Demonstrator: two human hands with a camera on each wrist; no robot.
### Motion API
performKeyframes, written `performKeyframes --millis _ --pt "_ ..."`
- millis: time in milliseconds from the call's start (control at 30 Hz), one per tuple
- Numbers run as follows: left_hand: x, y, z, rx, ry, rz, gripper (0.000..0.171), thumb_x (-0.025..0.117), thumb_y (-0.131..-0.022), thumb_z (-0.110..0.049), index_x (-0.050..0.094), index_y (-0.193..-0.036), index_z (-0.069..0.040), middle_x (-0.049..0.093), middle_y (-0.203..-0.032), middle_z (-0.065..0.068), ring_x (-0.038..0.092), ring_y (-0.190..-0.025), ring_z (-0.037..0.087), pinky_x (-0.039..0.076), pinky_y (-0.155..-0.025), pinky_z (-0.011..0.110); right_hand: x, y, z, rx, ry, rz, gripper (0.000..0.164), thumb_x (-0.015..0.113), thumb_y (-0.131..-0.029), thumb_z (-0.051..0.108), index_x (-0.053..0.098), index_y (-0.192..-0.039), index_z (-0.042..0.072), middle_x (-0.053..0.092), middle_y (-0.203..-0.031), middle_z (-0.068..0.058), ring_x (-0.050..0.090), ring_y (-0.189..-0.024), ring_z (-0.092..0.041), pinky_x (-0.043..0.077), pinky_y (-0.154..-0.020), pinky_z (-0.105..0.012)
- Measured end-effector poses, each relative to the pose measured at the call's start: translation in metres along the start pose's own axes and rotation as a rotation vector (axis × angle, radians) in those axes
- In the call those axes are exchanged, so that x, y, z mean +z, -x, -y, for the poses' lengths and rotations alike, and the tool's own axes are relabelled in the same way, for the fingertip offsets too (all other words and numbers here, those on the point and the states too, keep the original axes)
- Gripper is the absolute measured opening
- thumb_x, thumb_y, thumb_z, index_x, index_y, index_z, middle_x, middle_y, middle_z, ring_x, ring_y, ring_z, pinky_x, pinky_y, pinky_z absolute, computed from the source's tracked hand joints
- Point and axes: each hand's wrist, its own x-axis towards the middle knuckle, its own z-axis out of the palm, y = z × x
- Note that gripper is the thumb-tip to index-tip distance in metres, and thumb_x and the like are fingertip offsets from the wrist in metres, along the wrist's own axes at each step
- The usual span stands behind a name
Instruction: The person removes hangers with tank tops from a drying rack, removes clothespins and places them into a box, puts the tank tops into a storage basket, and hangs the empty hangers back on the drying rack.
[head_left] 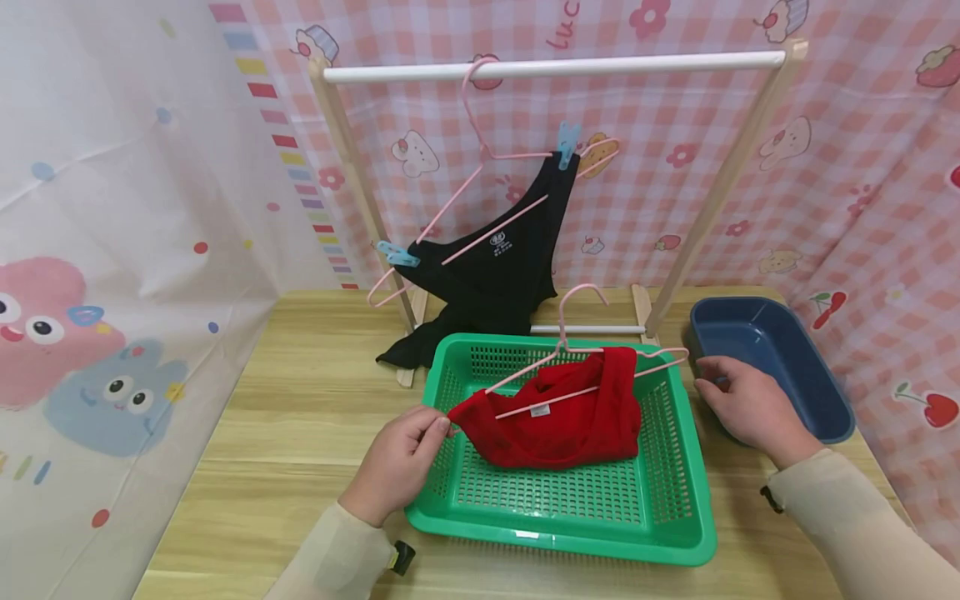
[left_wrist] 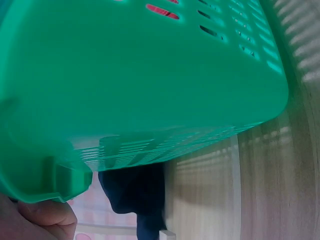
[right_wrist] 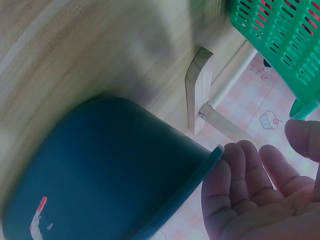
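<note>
My left hand (head_left: pixel 397 458) pinches the left shoulder corner of a red tank top (head_left: pixel 540 440) between thumb and fingers, over the left rim of a green plastic basket (head_left: pixel 570 546). A pink hanger (head_left: pixel 562 321) lies in the top's shoulders, its hook pointing up and its right end sticking out past the other strap. The hanger's left end is hidden by my hand. My right hand (head_left: pixel 753 408), fingers loosely bent and holding nothing, hovers by the left rim of a dark blue basin (right_wrist: pixel 110 165). The right wrist view shows its palm and fingertips close to that rim.
Behind the basket stands a wooden rack with a white rod (head_left: pixel 637 65). A black tank top (head_left: pixel 517 258) hangs from it on another pink hanger, held by a blue clip (head_left: pixel 567 143) and a second clip (head_left: pixel 397 253). Printed curtains close off the back and sides.
</note>
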Motion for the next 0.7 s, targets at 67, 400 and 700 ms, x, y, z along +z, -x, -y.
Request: performKeyframes --millis 67,400,700 --pt "-0.0001 0.0000 0.0002 -0.002 0.000 0.001 0.023 0.059 -0.109 -0.020 0.073 -0.092 -0.025 0.066 -0.087 -0.001 0.054 -0.079 0.009 0.050 -0.075 0.029 0.0001 0.0000 -0.0002 0.004 0.001 0.005 0.040 0.063 -0.104 0.022 0.062 -0.137 -0.002 0.070 -0.124 -0.028 0.069 -0.106 -0.046 0.053 -0.084 -0.061" --pt "-0.0007 -0.0002 0.0000 -0.011 0.019 0.009 0.023 0.059 -0.109 -0.021 0.074 -0.093 -0.026 0.064 -0.086 -0.002 0.054 -0.079 0.010 0.050 -0.076 0.029 0.0001 -0.0001 0.0002 0.008 0.000 0.007 0.040 0.063 -0.105 0.022 0.062 -0.136 -0.002 0.070 -0.124 -0.027 0.069 -0.106 -0.045 0.053 -0.083 -0.060" --pt "-0.0005 0.0001 -0.0004 -0.013 0.006 0.001 0.023 0.059 -0.108 -0.019 0.074 -0.092 -0.026 0.060 -0.083 -0.010 0.054 -0.078 0.010 0.050 -0.075 0.029 -0.0003 0.0009 0.0024 0.007 0.003 0.018 0.041 0.063 -0.104 0.021 0.062 -0.137 -0.003 0.070 -0.123 -0.028 0.068 -0.107 -0.046 0.053 -0.084 -0.061"
